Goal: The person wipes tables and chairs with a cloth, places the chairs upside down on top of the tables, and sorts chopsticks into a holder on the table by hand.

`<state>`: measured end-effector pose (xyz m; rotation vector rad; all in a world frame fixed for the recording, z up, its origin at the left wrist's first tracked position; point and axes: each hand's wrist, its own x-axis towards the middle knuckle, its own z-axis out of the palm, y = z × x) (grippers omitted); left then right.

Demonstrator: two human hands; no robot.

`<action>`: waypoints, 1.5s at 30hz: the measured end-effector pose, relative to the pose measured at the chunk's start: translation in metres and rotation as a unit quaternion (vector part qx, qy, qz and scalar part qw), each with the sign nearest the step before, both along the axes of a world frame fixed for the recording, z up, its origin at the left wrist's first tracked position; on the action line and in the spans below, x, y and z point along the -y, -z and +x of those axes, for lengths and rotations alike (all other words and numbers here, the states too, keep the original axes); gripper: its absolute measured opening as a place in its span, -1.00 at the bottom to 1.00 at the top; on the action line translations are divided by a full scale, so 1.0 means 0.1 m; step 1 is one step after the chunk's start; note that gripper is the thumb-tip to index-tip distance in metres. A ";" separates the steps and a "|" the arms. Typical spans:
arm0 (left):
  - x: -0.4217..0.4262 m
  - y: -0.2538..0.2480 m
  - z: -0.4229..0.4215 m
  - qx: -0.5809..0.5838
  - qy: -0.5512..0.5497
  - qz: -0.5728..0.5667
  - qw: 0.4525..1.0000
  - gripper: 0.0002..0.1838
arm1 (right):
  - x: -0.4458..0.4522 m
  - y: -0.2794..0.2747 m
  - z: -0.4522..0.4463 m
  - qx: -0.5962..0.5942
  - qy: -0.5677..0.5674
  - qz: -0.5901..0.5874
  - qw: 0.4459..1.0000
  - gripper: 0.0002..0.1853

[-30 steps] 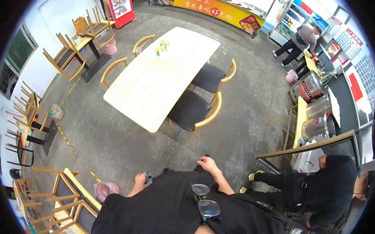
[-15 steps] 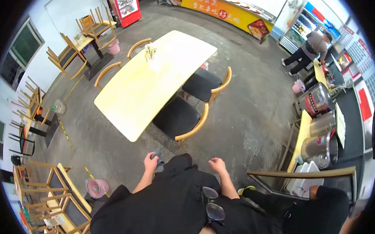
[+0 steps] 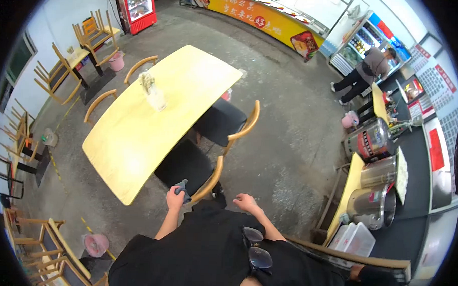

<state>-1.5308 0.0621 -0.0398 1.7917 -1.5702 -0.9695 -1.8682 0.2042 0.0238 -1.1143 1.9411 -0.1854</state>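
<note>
My left hand [image 3: 175, 197] is closed around a dark grey-blue cloth [image 3: 185, 191], which sticks out past the fingers. Hand and cloth appear in front of the near black-seated chair [image 3: 184, 166]; whether they touch it I cannot tell. My right hand [image 3: 245, 202] hangs over the floor to the right of that chair, fingers loosely curled, with nothing visible in them. Ahead to the left stands a light wooden table [image 3: 139, 124] with a clear holder [image 3: 155, 97] of pale items on it.
A second black chair [image 3: 221, 121] stands farther along the table. To the right are metal pots [image 3: 372, 206], white bins [image 3: 354, 239] and a wooden-framed panel [image 3: 356, 256] near a person in black. Another person [image 3: 368, 69] stands by the fridge. Stacked chairs [image 3: 44, 242] and a pink bucket [image 3: 96, 245] are left.
My view has moved forward, so the table and chairs sit lower and farther left. My left hand with the cloth now overlaps the near chair. The wooden-framed panel and person in black have dropped lower.
</note>
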 end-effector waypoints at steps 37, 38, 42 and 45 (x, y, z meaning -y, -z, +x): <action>0.47 -0.67 -2.61 0.011 -0.196 0.140 0.970 -0.57 | 3.87 1.19 -2.77 0.358 0.513 0.114 0.772 -0.36; 0.52 -0.80 -2.75 0.021 -0.194 0.141 0.971 -0.56 | 3.92 1.24 -2.81 0.378 0.514 0.139 0.757 -0.40; 0.67 -1.06 -3.12 0.062 -0.172 0.123 0.975 -0.55 | 3.96 1.88 -3.08 0.437 0.493 0.207 0.723 -0.54; 0.78 -1.08 -3.29 0.064 -0.169 0.119 0.976 -0.54 | 3.94 1.87 -3.13 0.445 0.482 0.174 0.734 -0.55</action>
